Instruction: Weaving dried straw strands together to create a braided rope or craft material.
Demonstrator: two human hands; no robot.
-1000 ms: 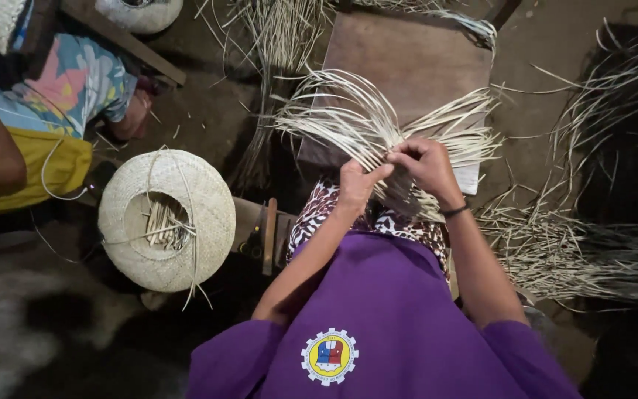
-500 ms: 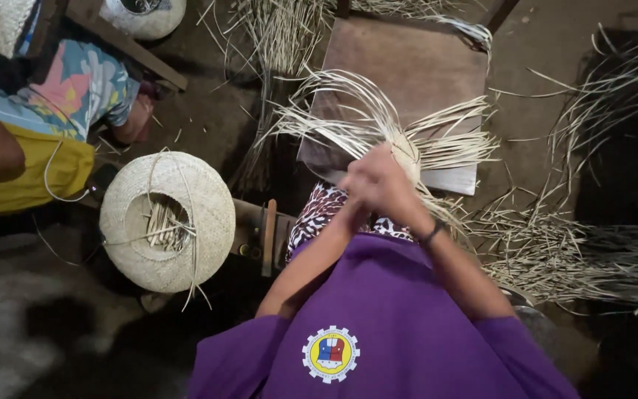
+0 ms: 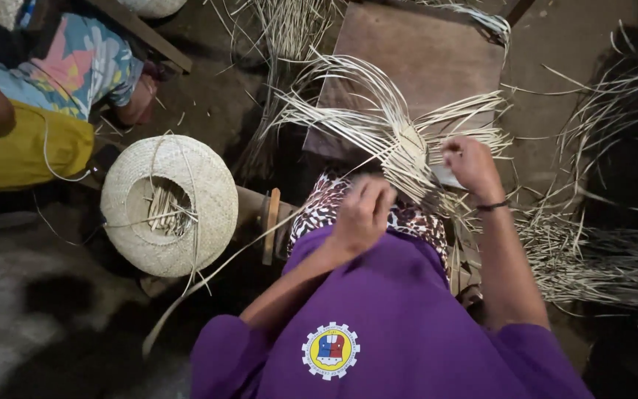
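Weave: small pale woven disc [image 3: 410, 144] with loose strips fanning out on all sides; it sits over the lap, at the near edge of the wooden board [image 3: 422, 59]; the position keeps the free ends clear of the knees and within reach of both hands.

Left hand [image 3: 363, 210]: closed, fingers curled around a single long strip [image 3: 260, 236]; the strip runs taut from the disc, through the fist, down to the lower left; the grip appears meant to draw it tight; the hand is blurred, so the exact finger hold cannot be told.

Right hand [image 3: 470, 164]: fingers bent and pinching strips at the right edge of the disc; judged to be steadying the work against the pull from the other side; dark band on the wrist.

Board: flat brown surface just beyond the disc; upper strips lie across it, which keeps them spread and sorted.

Hat [image 3: 169, 205]: finished pale woven hat, crown down, on the floor to the left; spare strips rest inside the hollow; well apart from the hands.

Loose strips [image 3: 599, 251]: heaps on the floor at right and at top; near the right arm.

Tool [image 3: 269, 225]: wooden-handled item between hat and knee; kind cannot be told.

Other person [image 3: 46, 96]: seated upper left in patterned and yellow cloth; not touching the work.
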